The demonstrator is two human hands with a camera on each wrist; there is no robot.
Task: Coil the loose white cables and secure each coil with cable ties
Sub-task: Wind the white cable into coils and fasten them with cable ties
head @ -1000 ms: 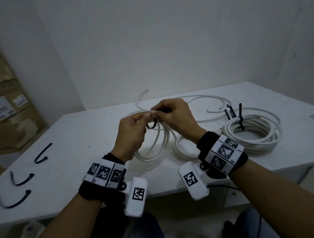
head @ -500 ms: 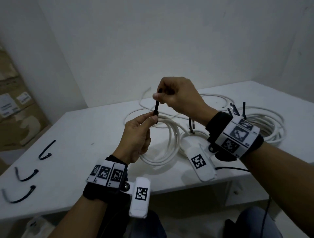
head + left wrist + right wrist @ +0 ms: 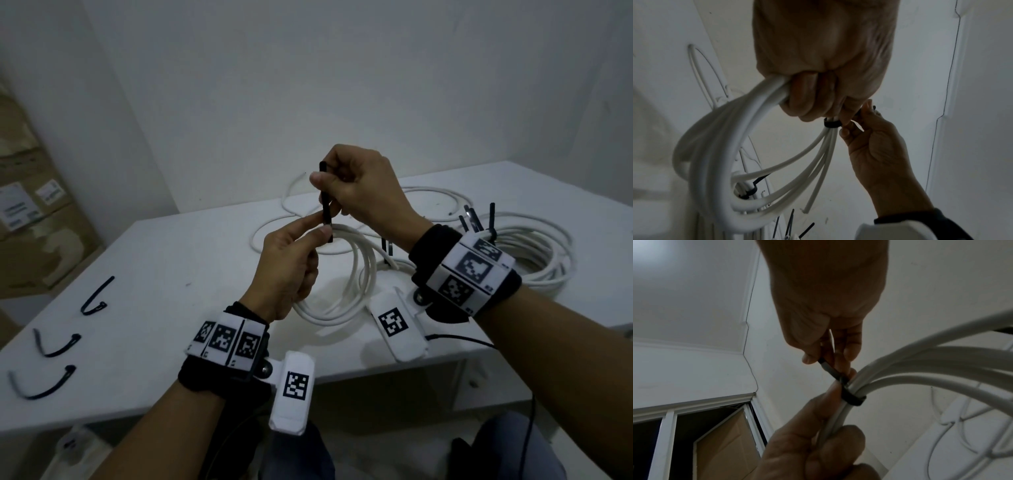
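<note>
A white cable coil (image 3: 356,274) is held just above the white table (image 3: 171,260). My left hand (image 3: 291,263) grips its bundled strands (image 3: 777,91), thumb and forefinger at the black cable tie (image 3: 325,209) looped tight round them (image 3: 853,398). My right hand (image 3: 356,192) pinches the tie's free tail (image 3: 828,368) straight above the loop. A second tie (image 3: 750,191) binds the same coil lower down. A finished coil (image 3: 534,253) with black ties lies at the right.
Three spare black cable ties (image 3: 96,298) lie near the table's left edge. Loose white cable (image 3: 428,195) trails across the back of the table. Cardboard boxes (image 3: 30,219) stand at the left wall. The table's front edge is close to my wrists.
Both hands rose from the table with the coil. My right hand drew the tie's tail upward, and the open loop closed tight round the strands.
</note>
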